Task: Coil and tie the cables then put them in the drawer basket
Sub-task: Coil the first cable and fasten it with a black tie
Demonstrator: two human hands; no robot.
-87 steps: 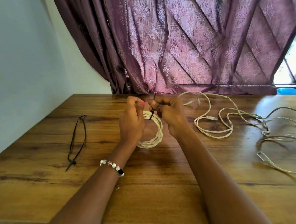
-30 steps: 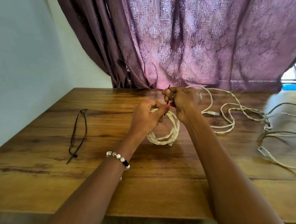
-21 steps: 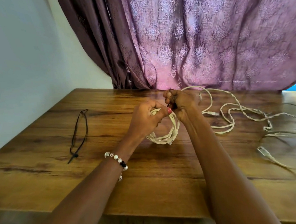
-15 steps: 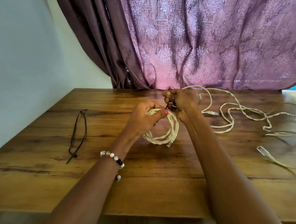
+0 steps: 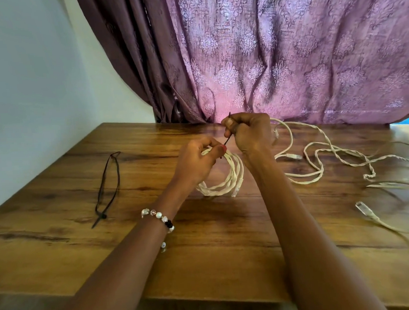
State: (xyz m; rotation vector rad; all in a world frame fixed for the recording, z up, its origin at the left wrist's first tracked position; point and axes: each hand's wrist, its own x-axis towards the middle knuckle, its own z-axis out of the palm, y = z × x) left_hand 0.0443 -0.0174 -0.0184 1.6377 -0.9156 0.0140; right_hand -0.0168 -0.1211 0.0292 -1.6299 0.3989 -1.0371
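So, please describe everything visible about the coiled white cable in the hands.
The coiled cable is off-white, looks twisted, and is wound into several loops. Its lower arc is near the wooden table; contact is unclear. A clear plug hangs at its lower right. The left hand grips its top, and the right hand pulls a thin black tie rising from it.

Coiled cable (image 5: 227, 177): cream, twisted strands, wound in several loops, held upright-tilted over the wooden table, lower arc near the tabletop; a clear plug end (image 5: 236, 191) hangs at its lower right. Black zip tie (image 5: 228, 141): thin, runs from the coil's top up and to the right, tip poking out above. Loose cables (image 5: 320, 161): same cream colour, uncoiled, sprawled in tangled curves across the table's right side, plug ends showing.
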